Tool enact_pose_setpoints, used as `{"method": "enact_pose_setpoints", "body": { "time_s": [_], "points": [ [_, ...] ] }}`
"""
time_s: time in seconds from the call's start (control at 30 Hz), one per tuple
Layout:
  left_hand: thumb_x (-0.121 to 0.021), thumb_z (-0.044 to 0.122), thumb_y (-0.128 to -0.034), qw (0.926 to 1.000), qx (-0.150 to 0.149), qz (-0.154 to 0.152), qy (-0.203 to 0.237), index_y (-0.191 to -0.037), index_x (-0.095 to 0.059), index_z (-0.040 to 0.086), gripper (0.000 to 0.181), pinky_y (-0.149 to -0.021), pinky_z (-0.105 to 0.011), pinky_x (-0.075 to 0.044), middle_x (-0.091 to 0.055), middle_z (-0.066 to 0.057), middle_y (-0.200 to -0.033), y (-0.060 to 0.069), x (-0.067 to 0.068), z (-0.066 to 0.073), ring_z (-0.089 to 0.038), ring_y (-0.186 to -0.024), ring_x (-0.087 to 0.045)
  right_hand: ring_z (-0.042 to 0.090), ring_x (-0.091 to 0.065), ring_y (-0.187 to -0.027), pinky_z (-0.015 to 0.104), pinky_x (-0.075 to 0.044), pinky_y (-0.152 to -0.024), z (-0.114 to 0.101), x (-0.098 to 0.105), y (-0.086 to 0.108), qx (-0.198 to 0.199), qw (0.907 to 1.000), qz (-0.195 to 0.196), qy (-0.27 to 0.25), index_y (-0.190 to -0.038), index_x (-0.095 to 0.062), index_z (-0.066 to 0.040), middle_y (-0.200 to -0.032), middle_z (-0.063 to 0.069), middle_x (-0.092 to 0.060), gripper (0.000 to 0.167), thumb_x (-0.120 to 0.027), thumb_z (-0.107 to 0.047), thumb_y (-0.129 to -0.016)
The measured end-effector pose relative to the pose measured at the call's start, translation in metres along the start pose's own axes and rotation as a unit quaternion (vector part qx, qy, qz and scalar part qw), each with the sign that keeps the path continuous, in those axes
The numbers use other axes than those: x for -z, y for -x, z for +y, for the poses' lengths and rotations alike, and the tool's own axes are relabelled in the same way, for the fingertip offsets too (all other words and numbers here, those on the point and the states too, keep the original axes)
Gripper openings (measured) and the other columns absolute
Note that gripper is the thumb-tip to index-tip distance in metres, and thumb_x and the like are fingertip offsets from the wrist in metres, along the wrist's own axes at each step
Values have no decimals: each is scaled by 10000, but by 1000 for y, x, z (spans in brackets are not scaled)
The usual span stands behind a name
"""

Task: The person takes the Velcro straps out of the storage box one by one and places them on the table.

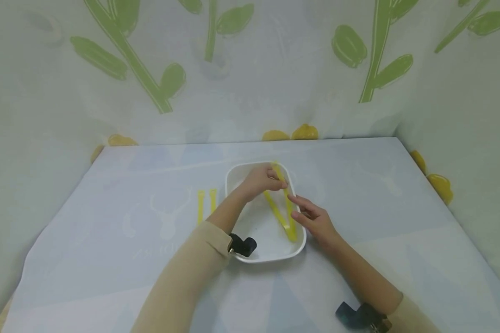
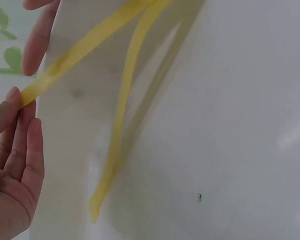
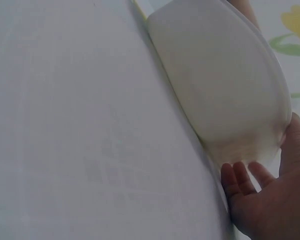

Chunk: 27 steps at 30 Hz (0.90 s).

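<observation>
Left hand (image 1: 259,182): I'm pinching yellow tongs (image 1: 291,230) within white bin (image 1: 258,226).
Right hand (image 1: 318,224) at right rim (image 1: 303,236), grip unclear; table (image 1: 400,208) stretches beyond.

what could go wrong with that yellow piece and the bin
The left hand pinches just one leg of the yellow V-shaped piece, so it might twist or slip. The right hand, close to the white bin, could nudge it. The left forearm, seen beside the two yellow strips, may brush them.

Tongs (image 2: 123,95) — cropped, left wrist view
</observation>
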<state>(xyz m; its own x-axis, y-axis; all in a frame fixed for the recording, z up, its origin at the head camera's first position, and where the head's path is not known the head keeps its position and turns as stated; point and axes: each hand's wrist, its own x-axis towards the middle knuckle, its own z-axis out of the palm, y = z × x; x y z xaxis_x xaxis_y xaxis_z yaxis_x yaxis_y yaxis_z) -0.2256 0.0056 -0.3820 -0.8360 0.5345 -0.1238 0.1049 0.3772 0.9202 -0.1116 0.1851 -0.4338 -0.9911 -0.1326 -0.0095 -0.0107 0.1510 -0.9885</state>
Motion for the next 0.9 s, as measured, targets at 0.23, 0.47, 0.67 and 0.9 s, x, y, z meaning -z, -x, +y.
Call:
{"method": "enact_pose_setpoints", "body": {
  "time_s": [0.23, 0.47, 0.67, 0.9],
  "points": [
    [-707, 107, -834, 9966, -157, -295, 755, -1097, -631, 5, 291, -805, -296, -552, -663, -133, -988, 9, 11, 13, -283, -949, -666, 289, -353, -1365, 262, -431, -990, -1, 0, 0, -79, 9999, 57, 61, -1376, -482, -63, -1471, 101, -408, 492, -620, -156, -913],
    [-708, 143, -846, 9984, -188, -368, 380, -1007, -663, 17, 209, -778, -295, -560, -679, -111, -954, 13, 22, 20, -282, -906, -668, 255, -341, -1368, 324, -399, -1039, -2, -1, 0, 99, 9999, 97, -15, -1358, -495, -40, -1452, 102, -434, 471, -616, -128, -912],
    [-711, 128, -846, 9974, -191, -260, 645, -1015, -661, -4, 220, -764, -298, -565, -677, -124, -979, 13, 23, 20, -213, -849, -676, 225, -392, -1328, 254, -425, -996, -2, -1, -1, 88, 9999, 91, -55, -1350, -493, -16, -1447, 121, -435, 468, -617, -118, -910],
    [-702, 107, -851, 9870, -682, 87, 1450, -1008, -653, -21, 209, -781, -314, -563, -687, -146, -1021, 11, 13, 33, -219, -872, -692, 33, -509, -1124, 179, -434, -892, -2, 0, -1, 31, 9999, 142, -57, -1300, -528, 11, -1429, 154, -451, 435, -636, -113, -897]
  ]
}}
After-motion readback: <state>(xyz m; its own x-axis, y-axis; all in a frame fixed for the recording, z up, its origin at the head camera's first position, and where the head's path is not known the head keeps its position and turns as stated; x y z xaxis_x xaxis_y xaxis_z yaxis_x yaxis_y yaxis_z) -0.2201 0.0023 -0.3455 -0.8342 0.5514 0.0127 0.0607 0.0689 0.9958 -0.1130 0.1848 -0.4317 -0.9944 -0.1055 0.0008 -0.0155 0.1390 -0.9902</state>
